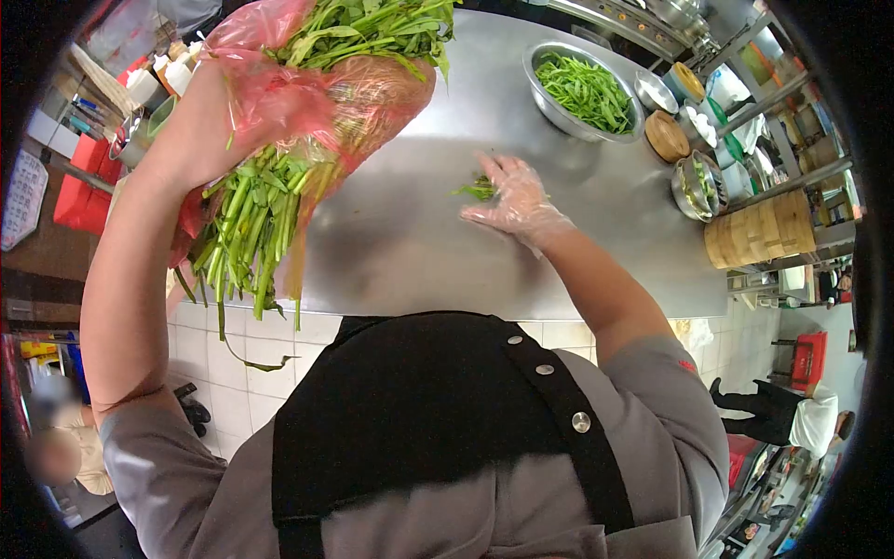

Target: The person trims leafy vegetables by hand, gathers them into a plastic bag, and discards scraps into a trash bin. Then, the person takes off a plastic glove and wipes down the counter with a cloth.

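Observation:
My left hand (216,112), partly hidden by pink plastic, holds a big bundle of leafy green vegetables (256,219) up over the left side of the steel table. A crumpled pink plastic bag (289,107) wraps around it, with clear film at its middle. Cut stems hang down past the table's near edge, and leaves stick out at the top. My right hand (512,200), in a clear plastic glove, rests on the table, its thumb and fingers spread around a few green scraps (479,189). Some scraps are under the palm.
A steel bowl (537,86) of cut greens stands at the far right of the steel table (400,242). Smaller bowls, a wooden lid (667,137) and a bamboo steamer (762,230) line the right edge. Other people stand at lower left and right.

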Available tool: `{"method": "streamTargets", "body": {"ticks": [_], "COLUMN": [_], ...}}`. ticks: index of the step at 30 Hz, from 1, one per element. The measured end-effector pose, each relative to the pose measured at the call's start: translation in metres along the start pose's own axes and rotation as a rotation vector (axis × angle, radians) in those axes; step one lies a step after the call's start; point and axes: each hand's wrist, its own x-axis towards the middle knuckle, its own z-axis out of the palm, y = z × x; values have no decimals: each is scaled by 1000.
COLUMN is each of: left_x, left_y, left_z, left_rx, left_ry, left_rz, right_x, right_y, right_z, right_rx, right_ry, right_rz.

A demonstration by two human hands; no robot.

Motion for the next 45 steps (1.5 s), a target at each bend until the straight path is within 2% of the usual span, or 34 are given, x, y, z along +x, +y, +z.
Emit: {"method": "streamTargets", "body": {"ticks": [1,3,4,6,10,12,15,17,19,21,22,25,28,31,33,35,36,37,39,42,45], "left_x": [-2,-4,-3,-8,-18,-25,-37,-41,-47,-55,-60,-79,-102,-134,-168,-198,-210,-222,-236,-281,-304], "left_y": [-2,0,8,9,13,10,1,27,43,55,62,72,81,90,102,123,136,145,171,177,193], "left_z": [3,-2,-12,-17,-7,-1,8,-7,-18,-28,-34,-44,-55,-74,-82,-88,-90,-92,-90,-94,-89], "left_rx": [-37,-87,-100,-63,3,-18,17,53,-45,-209,-157,-86,-138,-63,89,225,284,445,623,508,125], "left_ry": [27,-58,-170,-189,122,222,264,204,129,45,48,98,145,103,162,200,210,167,158,139,211], "left_rz": [-15,-108,-185,-205,-51,-42,-74,-127,-218,-332,-346,-416,-492,-549,-625,-749,-831,-808,-963,-969,-1099], "right_x": [4,13,21,35,46,50,58,76,74,55,34,13,-7,-12,-15,-18,-17,-14,-13,-12,-14], "right_y": [-7,-19,-18,-18,-30,-22,-23,35,120,132,112,118,128,151,150,130,129,133,137,122,84], "right_z": [3,4,7,7,2,16,1,17,52,28,-11,-16,-8,15,8,-10,-9,-8,-2,8,-2], "right_rx": [19,53,68,95,15,-49,22,199,407,961,1368,1660,1920,2094,2172,2162,2185,2207,2237,2251,2188], "right_ry": [12,33,-23,-138,-259,-243,-278,-125,151,202,24,106,87,16,-43,32,-17,-63,-148,-233,-274], "right_rz": [32,87,100,124,245,224,349,238,-5,187,585,750,720,698,690,736,720,707,664,620,688]}}
